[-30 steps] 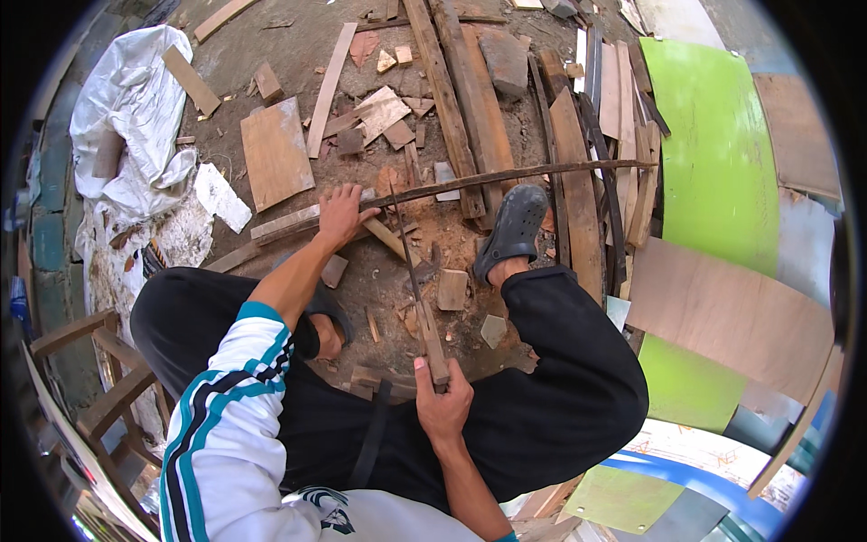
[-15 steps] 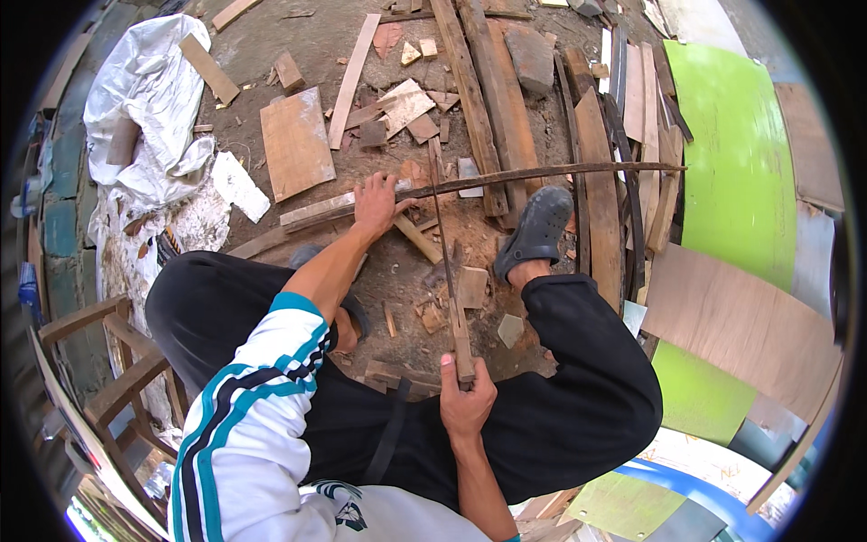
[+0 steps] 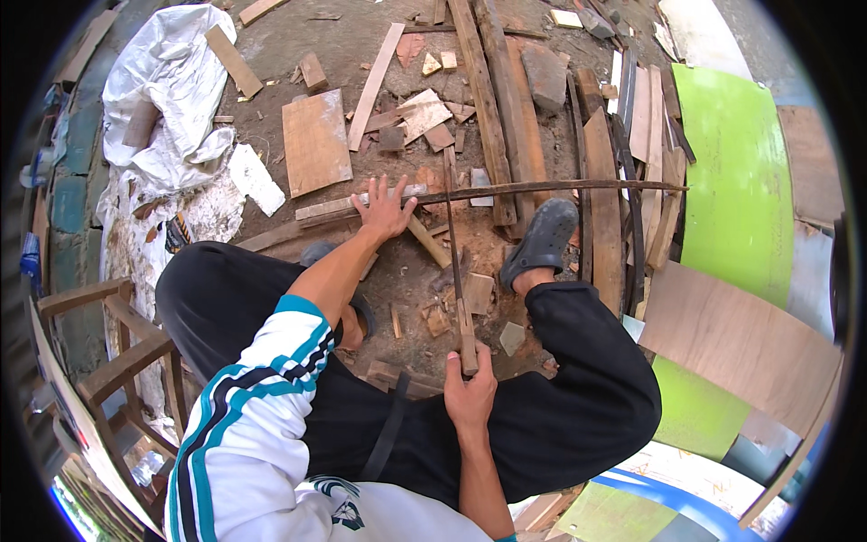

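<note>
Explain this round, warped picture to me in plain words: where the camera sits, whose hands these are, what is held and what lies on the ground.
There is no machine here, only a person working with bare hands. The camera is worn on that person's head and looks down, so you see their own arms coming up from the bottom edge. Its very wide lens bends straight edges near the rim and leaves the corners black.

The right hand grips the wooden handle of a long thin blade, which runs away from the body. The left hand presses flat, fingers spread, on a long thin curved stick lying across the ground, and the blade crosses it. The person squats in dark trousers; a grey shoe sits next to the stick.

Around them on the dirt lie wood offcuts, planks, a flat board, a white sack and green panels.
</note>
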The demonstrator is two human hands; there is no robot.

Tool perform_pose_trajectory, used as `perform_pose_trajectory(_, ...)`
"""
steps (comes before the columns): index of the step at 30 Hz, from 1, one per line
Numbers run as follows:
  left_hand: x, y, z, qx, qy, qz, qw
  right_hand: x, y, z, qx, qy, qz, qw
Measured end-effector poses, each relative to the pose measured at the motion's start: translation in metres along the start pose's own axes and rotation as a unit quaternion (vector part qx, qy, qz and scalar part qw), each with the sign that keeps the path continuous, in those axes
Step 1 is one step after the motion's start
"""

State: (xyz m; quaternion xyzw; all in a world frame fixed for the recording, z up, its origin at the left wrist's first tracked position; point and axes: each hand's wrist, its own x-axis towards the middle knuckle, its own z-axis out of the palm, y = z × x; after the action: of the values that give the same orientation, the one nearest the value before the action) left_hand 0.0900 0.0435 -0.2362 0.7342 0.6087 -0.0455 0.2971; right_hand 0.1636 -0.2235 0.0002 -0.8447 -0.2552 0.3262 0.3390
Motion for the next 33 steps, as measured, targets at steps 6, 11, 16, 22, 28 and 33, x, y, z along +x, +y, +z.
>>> perform_pose_trajectory(6,0.017,-0.070,-0.010,-0.136,0.174,-0.014,0.975,0.005,-0.011,-0.007,0.016,-0.025,0.012,0.999)
perform_pose_trajectory(11,-0.003,-0.074,-0.029,-0.100,0.176,0.026,0.979,0.051,-0.059,0.021,-0.039,-0.002,-0.016,0.999)
perform_pose_trajectory(16,-0.008,-0.092,-0.023,-0.098,0.230,0.070,0.966,0.144,-0.060,0.107,-0.143,-0.048,-0.201,0.968)
perform_pose_trajectory(22,-0.005,-0.095,-0.041,-0.127,0.106,0.091,0.982,0.244,-0.023,0.164,-0.302,-0.104,-0.389,0.864)
perform_pose_trajectory(28,-0.005,-0.130,-0.033,-0.188,0.202,0.116,0.954,0.272,-0.019,0.194,-0.319,-0.196,-0.451,0.810)
perform_pose_trajectory(33,-0.003,-0.153,-0.040,-0.186,0.301,-0.010,0.935,0.289,0.003,0.191,-0.342,-0.217,-0.452,0.795)
